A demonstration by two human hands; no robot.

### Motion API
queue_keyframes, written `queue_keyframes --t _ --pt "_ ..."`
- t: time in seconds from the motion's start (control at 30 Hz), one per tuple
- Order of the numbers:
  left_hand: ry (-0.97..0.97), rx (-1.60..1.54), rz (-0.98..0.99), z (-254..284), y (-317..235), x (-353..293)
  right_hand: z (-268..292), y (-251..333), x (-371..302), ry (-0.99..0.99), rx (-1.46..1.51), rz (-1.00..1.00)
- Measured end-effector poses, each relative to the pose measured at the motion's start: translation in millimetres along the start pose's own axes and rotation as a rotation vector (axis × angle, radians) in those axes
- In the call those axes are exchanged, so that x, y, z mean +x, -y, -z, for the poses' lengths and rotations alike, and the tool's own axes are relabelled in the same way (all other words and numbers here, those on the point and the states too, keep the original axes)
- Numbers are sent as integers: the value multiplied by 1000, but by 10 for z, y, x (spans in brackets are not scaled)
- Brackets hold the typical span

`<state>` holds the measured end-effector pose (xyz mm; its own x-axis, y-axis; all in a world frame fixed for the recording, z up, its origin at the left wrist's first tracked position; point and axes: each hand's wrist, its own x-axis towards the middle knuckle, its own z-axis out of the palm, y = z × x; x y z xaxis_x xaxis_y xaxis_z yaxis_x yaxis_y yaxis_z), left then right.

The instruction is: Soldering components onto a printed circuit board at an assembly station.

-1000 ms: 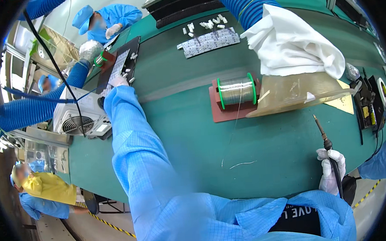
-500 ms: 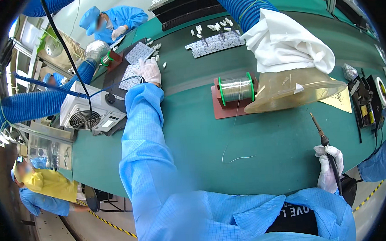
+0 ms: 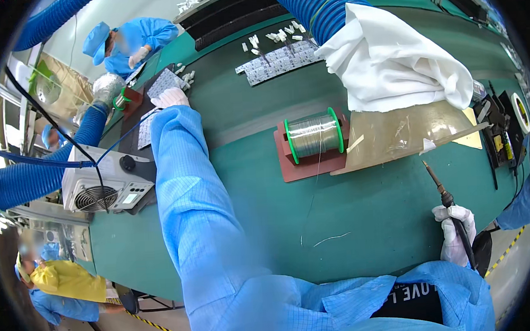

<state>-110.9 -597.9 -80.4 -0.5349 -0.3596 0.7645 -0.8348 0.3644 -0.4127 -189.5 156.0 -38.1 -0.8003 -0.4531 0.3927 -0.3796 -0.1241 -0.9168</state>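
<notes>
— What are you reading at the right hand?

— From my end, I'm seeing the right hand (image 3: 456, 234) at the near right, its gloved fingers wrapping around the handle of a soldering iron (image 3: 448, 200). The tip is pointing up and away, presumably so the metal end is sitting clear of the glove.

— And the left?

— The left hand (image 3: 171, 97) is resting at the far left, beside board panels (image 3: 163, 82) and loose white connectors (image 3: 187, 78). I can't tell whether it's gripping anything; its fingertips aren't showing clearly.

— What's standing around them?

— Mid-bench, a wire spool (image 3: 314, 135) is sitting on a red stand (image 3: 297, 172), likely for easy unreeling. To its right, a translucent hood (image 3: 395, 131) under a white cloth (image 3: 394, 63) is blocking my view behind. A white box unit (image 3: 107, 181) is standing left of the sleeve (image 3: 188, 181).
</notes>
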Motion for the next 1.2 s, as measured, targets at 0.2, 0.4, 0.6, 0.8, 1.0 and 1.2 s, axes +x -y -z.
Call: queue_keyframes --t 0.2,0.4,0.6,0.8,1.0,1.2 --pt "218 -32 -99 142 -262 101 19 7 -2 -29 -53 -21" --pt "183 -182 -107 379 -119 123 5 22 12 -29 -59 -48" --pt "44 -147 -85 2022 -104 -27 58 117 6 -39 -25 -75" --pt "184 -479 -174 3254 456 -794 28 138 27 -84 9 -26" --pt "248 -838 -262 4235 512 -1653 106 96 51 -28 4 12" --pt "634 -830 -228 4992 353 -2300 366 52 98 -152 78 64"
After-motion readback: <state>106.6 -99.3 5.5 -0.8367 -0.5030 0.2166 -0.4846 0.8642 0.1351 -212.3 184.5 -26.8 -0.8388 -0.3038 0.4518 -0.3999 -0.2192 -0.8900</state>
